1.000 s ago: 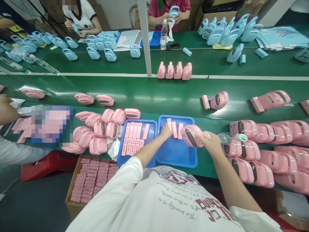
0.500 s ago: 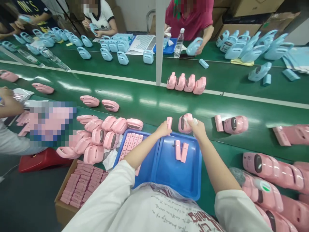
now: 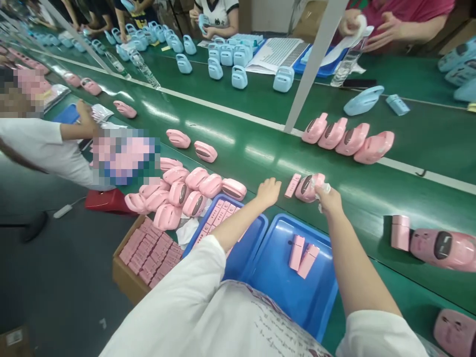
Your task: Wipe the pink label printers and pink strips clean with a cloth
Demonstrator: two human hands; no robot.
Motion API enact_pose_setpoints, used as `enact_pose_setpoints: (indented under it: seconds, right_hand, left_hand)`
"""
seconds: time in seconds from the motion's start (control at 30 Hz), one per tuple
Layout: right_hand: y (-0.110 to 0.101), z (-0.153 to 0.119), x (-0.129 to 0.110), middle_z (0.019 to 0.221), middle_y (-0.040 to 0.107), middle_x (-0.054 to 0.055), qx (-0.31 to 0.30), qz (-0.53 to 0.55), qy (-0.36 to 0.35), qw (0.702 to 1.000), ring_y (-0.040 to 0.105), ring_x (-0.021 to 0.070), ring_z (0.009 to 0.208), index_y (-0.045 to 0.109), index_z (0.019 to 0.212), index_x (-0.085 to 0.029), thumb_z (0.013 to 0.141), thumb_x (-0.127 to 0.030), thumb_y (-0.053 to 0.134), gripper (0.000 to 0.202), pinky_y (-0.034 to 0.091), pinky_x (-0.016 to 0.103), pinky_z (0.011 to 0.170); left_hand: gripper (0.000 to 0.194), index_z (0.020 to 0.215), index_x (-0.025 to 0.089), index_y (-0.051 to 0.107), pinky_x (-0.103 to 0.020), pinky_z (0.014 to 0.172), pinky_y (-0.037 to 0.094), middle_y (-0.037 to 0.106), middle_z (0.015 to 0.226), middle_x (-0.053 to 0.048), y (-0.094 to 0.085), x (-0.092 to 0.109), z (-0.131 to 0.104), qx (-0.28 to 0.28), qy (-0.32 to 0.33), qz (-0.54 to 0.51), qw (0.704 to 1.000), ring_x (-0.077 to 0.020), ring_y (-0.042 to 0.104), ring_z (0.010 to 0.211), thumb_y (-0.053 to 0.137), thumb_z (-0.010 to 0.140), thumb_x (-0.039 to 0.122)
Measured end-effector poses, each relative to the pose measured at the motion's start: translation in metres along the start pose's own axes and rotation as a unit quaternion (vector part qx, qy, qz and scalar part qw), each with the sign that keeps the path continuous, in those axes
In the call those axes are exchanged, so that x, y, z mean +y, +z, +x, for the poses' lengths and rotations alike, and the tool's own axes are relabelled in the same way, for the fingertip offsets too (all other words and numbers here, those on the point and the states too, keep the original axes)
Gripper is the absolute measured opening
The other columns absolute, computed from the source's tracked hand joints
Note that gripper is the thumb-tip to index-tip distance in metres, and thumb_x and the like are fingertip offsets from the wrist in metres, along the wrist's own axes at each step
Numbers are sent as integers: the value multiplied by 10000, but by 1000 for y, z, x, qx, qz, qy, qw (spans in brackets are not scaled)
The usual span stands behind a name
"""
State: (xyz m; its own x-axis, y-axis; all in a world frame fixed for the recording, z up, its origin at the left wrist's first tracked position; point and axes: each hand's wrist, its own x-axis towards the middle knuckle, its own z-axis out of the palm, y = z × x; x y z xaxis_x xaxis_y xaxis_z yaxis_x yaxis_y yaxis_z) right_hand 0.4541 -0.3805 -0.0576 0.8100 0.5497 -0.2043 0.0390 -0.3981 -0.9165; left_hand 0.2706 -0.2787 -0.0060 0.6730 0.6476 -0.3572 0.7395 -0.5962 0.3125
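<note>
My left hand (image 3: 269,192) is over the green belt, fingers loosely bent and apart, holding nothing. Just right of it a small pink block (image 3: 293,185) with printed marks lies on the belt. Beside that block is a pink plastic case (image 3: 308,188) with a dark oval window. My right hand (image 3: 330,199) grips a crumpled white wipe (image 3: 321,190) against the case's right end; the fingertips are partly hidden by it. Nearer to me, a blue tray (image 3: 275,282) holds two pink blocks (image 3: 308,260).
Left, another blue tray (image 3: 256,238) carries rows of pink blocks, near piled pink cases (image 3: 167,216) and a carton of blocks (image 3: 148,253). More cases (image 3: 345,136) stand across the belt. A post (image 3: 316,64) rises beyond. Co-workers (image 3: 217,15) sit opposite and at left.
My left hand has let go of the small pink block, which now lies on the belt beside the case, and has drawn back left. The view has turned left.
</note>
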Motion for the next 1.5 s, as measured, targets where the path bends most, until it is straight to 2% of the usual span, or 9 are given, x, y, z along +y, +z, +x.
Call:
enact_pose_setpoints:
  seconds: [0.1,0.2,0.3,0.47,0.57,0.67,0.8,1.0,1.5]
  right_hand:
    - [-10,-5,-3,581,541,15,33,-27,21,999,548,200,673,582,663,-158,612,-474,614,322,460,342,646]
    - [-21,-22,-12,649,574,34,71,-40,23,996,558,228,748,582,677,-167,624,-404,585,243,448,392,763]
    - [-31,-55,-24,704,594,43,76,-24,17,997,552,226,766,588,724,-169,633,-372,564,224,434,401,795]
    - [-36,-133,-34,594,560,0,-12,57,40,997,509,169,600,590,691,-186,604,-432,640,265,457,325,609]
    - [-28,-182,-35,630,610,9,-74,134,87,984,539,169,562,603,732,-206,594,-509,674,341,481,320,543]
    - [-14,-224,-37,730,674,43,-117,216,140,959,614,208,605,606,831,-222,611,-587,670,431,520,359,544]
    - [0,-262,-49,869,708,47,-140,315,171,923,670,235,772,611,925,-241,667,-634,629,471,554,381,640]
    - [-11,-285,-71,920,716,8,-181,502,206,820,667,206,894,641,1040,-251,794,-581,573,416,546,327,722]
    - [-12,-312,-80,1012,703,9,-130,492,131,851,649,202,992,620,1060,-249,830,-600,477,444,533,346,868]
  left_hand:
    - [388,1251,77,493,-512,1111,239,384,1419,-204,-31,-50,-33,29,-40,68,996,-330,225,1399,422,871,48]
    - [257,1104,45,579,-506,1027,366,570,1201,-200,-54,-88,-48,7,-71,111,991,-308,463,1239,523,865,120]
    - [238,1049,112,606,-421,892,487,635,1067,-89,-69,-96,-53,-6,-66,135,989,-201,603,1007,549,894,283]
    - [216,969,141,660,-292,764,459,672,985,-119,-92,-63,-86,40,-6,152,988,-212,637,945,489,903,257]
    - [347,934,179,663,-272,665,419,684,893,-80,-106,-35,-127,88,54,129,986,-201,638,840,476,889,467]
    - [467,693,170,627,-265,573,350,627,664,-38,-113,-7,-171,182,140,40,972,-153,572,636,509,818,604]
    - [427,548,175,520,-248,508,283,495,510,26,-106,24,-215,236,217,-54,946,-93,435,492,597,790,519]
    - [272,597,177,516,-232,493,280,461,513,53,-87,48,-243,224,261,-78,936,-79,408,477,658,757,345]
    - [286,639,176,504,-234,517,297,484,552,47,-85,60,-266,132,220,-134,957,-94,443,522,669,740,387]
